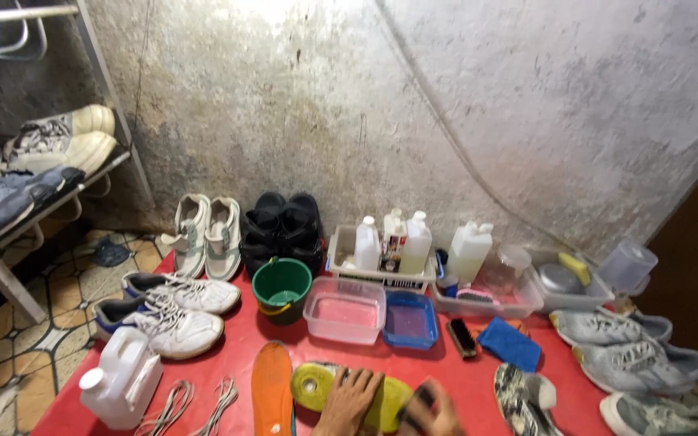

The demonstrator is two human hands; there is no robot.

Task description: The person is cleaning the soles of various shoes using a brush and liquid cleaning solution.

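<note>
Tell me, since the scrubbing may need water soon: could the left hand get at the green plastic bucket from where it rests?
Probably yes. The left hand lies flat on the yellow-green insole, and the green plastic bucket stands just beyond it, its top open, with only bare red mat between them.

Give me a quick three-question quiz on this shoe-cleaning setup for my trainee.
1. True or false: the left hand lies flat on the yellow-green insole.
2. Which stands nearest the green bucket? A) the black shoes B) the blue cloth C) the white jug
3. What lies just left of the yellow-green insole on the red mat?

Key:
1. True; its fingers are spread on it.
2. A; the black shoes stand right behind it.
3. The orange insole, lying lengthwise.
</note>
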